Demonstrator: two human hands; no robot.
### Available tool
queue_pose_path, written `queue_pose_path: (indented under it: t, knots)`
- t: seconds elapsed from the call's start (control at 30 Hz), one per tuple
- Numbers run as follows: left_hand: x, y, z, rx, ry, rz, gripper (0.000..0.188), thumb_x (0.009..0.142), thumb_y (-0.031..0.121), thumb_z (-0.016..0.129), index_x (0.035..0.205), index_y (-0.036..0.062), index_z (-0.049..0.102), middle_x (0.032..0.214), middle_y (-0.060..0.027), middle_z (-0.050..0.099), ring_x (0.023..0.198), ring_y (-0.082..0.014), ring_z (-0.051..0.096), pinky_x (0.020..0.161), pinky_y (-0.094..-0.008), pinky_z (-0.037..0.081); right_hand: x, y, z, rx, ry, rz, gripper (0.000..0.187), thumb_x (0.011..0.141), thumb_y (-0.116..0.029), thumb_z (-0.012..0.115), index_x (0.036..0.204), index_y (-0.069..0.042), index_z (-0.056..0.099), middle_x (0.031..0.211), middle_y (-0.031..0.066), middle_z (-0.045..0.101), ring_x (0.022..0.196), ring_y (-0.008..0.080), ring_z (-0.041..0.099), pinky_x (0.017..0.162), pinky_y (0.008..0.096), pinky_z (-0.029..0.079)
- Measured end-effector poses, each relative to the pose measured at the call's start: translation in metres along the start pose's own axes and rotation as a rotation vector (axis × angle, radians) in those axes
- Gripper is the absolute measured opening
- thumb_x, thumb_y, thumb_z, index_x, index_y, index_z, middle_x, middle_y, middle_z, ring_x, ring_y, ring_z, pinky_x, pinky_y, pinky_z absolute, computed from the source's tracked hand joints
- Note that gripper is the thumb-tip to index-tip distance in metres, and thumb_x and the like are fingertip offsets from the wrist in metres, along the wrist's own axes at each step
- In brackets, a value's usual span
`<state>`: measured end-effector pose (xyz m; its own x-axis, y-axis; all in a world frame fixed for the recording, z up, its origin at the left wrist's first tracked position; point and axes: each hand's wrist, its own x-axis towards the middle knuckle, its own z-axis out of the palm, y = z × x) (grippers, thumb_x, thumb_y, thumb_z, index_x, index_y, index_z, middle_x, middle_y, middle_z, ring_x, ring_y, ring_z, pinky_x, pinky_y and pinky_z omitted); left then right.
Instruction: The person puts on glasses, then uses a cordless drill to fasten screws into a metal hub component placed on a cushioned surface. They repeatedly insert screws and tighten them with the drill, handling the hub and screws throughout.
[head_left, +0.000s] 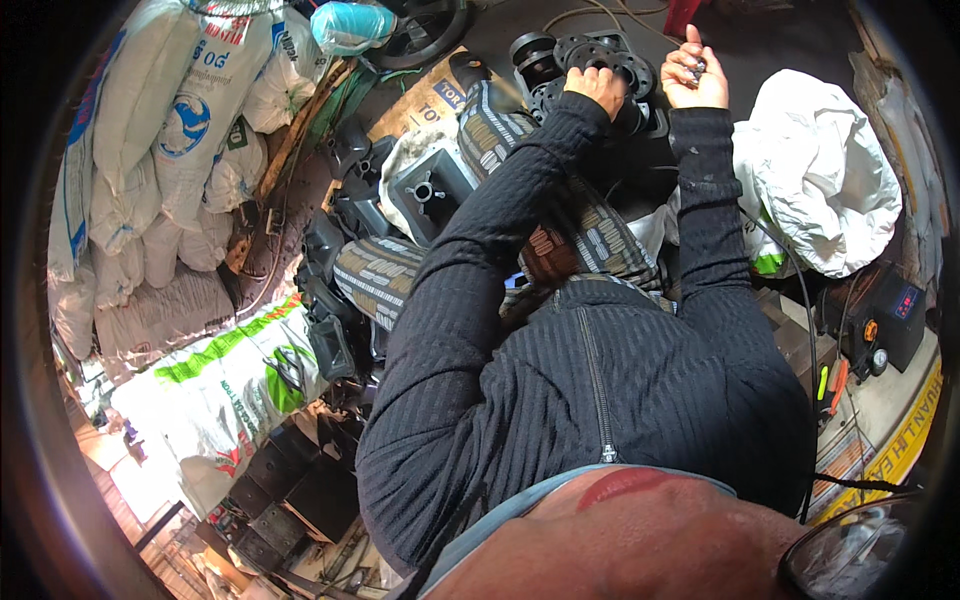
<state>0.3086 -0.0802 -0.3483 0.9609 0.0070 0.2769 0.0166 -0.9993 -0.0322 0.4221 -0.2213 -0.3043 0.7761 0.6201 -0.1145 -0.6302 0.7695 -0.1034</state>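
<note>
My left hand (pixel 597 91) is closed over a cluster of black round parts (pixel 632 72) with holes in them. Its fingertips point down at one of these parts, and what they pinch, if anything, is hidden. Just to the right, my right hand (pixel 698 82) is turned palm up with the fingers curled. Small shiny metal pieces (pixel 697 70), too small to name, lie among those fingers. Beside the cluster, at its left, sits a black wheel-like part (pixel 532 48). A square black part with a round hub (pixel 424 191) rests left of my left forearm.
More black moulded parts (pixel 330 255) are heaped at the left. White sacks (pixel 160 110) are stacked beyond them. A large white bag (pixel 820 170) stands at the right, near a black box with a lit display (pixel 905 305) and orange-handled pliers (pixel 838 380). Flattened cardboard (pixel 430 95) lies ahead.
</note>
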Motion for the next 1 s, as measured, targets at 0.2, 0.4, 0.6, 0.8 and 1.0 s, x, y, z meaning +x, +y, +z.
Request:
queue_pose_path:
  t: [0.2, 0.4, 0.6, 0.8, 1.0]
  knots:
    - [-0.059, -0.109, -0.132, -0.213, 0.111, -0.382, 0.023, 0.076, 0.031, 0.064, 0.081, 0.0093, 0.069, 0.08, -0.0102, 0.068, 0.076, -0.0263, 0.067, 0.068, -0.0377, 0.053, -0.017, 0.04, 0.035, -0.135, -0.175, 0.1, 0.035, 0.1, -0.026, 0.04, 0.117, 0.001, 0.054, 0.078, 0.0019, 0.049, 0.063, 0.0111, 0.042, 0.047, 0.022, 0.035]
    - [-0.243, -0.212, -0.137, -0.12, -0.217, -0.95, 0.03, 0.071, 0.042, 0.071, 0.086, 0.0161, 0.073, 0.081, -0.008, 0.071, 0.078, -0.023, 0.07, 0.075, -0.0356, 0.054, -0.04, 0.195, 0.039, -0.005, -0.125, 0.715, 0.028, 0.098, -0.03, 0.045, 0.114, -0.01, 0.056, 0.067, -0.0024, 0.046, 0.055, 0.0111, 0.045, 0.044, 0.0258, 0.037]
    - [-0.295, -0.177, -0.077, -0.255, -0.279, -1.163, 0.03, 0.07, 0.039, 0.069, 0.09, 0.0163, 0.072, 0.086, -0.0094, 0.071, 0.084, -0.0262, 0.068, 0.079, -0.0384, 0.053, -0.071, 0.303, -0.005, -0.442, 0.108, 0.828, 0.039, 0.1, -0.033, 0.043, 0.121, -0.002, 0.052, 0.076, -0.0006, 0.051, 0.057, 0.0074, 0.044, 0.039, 0.0182, 0.029]
    - [-0.283, -0.173, -0.069, -0.295, -0.325, -1.187, 0.033, 0.071, 0.041, 0.072, 0.087, 0.0122, 0.069, 0.086, -0.0095, 0.071, 0.085, -0.0264, 0.068, 0.079, -0.0385, 0.051, -0.084, 0.329, -0.033, -0.635, 0.29, 0.762, 0.04, 0.1, -0.035, 0.041, 0.116, -0.003, 0.057, 0.073, -0.003, 0.049, 0.052, 0.0054, 0.04, 0.038, 0.0178, 0.028]
    - [-0.28, -0.178, -0.06, -0.211, -0.349, -0.987, 0.031, 0.074, 0.038, 0.072, 0.088, 0.0105, 0.068, 0.086, -0.0113, 0.07, 0.084, -0.0287, 0.067, 0.078, -0.0397, 0.052, -0.106, 0.329, -0.053, -0.695, 0.339, 0.787, 0.044, 0.101, -0.039, 0.036, 0.114, -0.002, 0.057, 0.069, -0.0037, 0.047, 0.05, 0.0057, 0.038, 0.038, 0.0188, 0.027]
